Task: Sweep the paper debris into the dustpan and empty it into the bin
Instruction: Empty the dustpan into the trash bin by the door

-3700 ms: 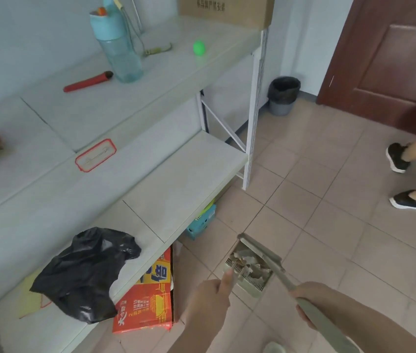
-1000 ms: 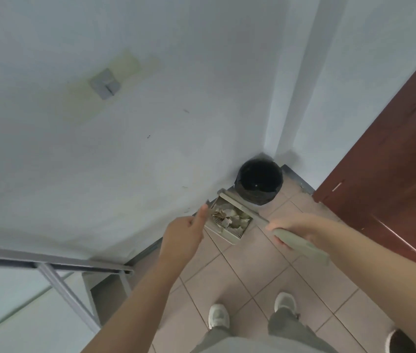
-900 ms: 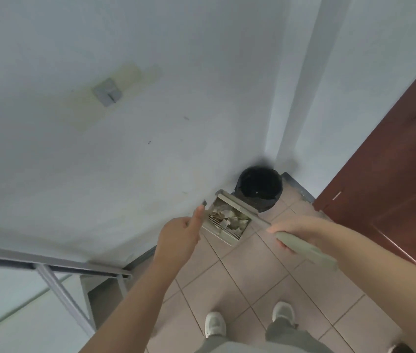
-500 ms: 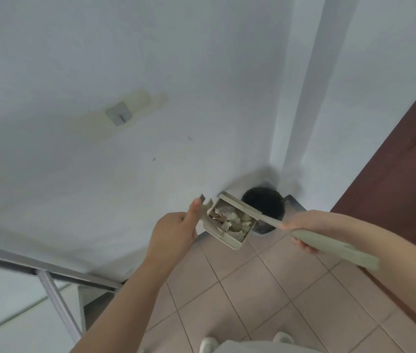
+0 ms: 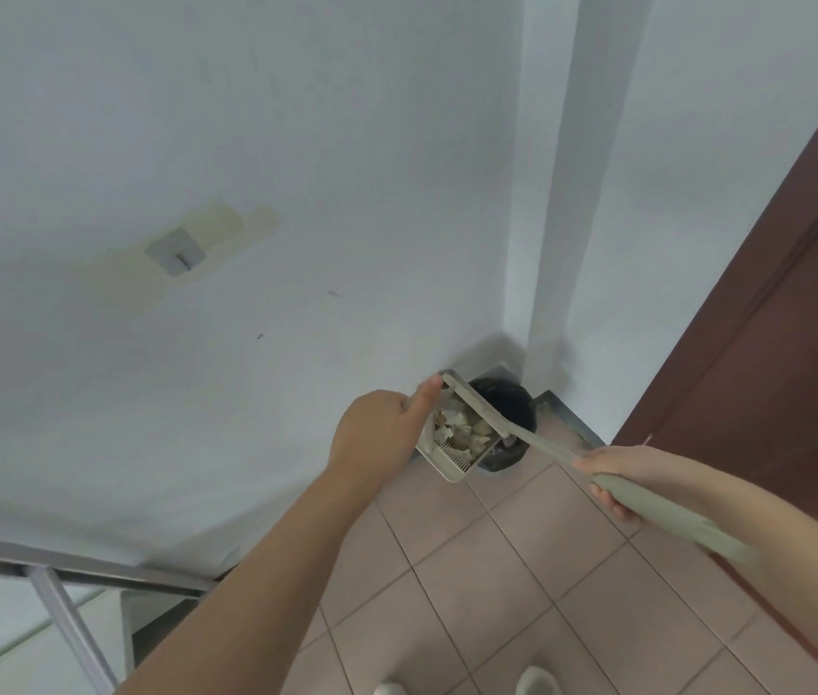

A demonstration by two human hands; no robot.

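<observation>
The dustpan with paper debris in it hangs before the corner bin, door right.

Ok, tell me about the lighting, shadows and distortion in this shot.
Head view: soft, even light with no glare; a dim shadow sits on the wall behind the bin; wide-angle bending tilts the wall corner and door; the dustpan is sharp, the handle end past the right hand smears.

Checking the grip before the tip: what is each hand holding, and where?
Right hand grips the dustpan handle; left hand steadies its upper left rim.
</observation>
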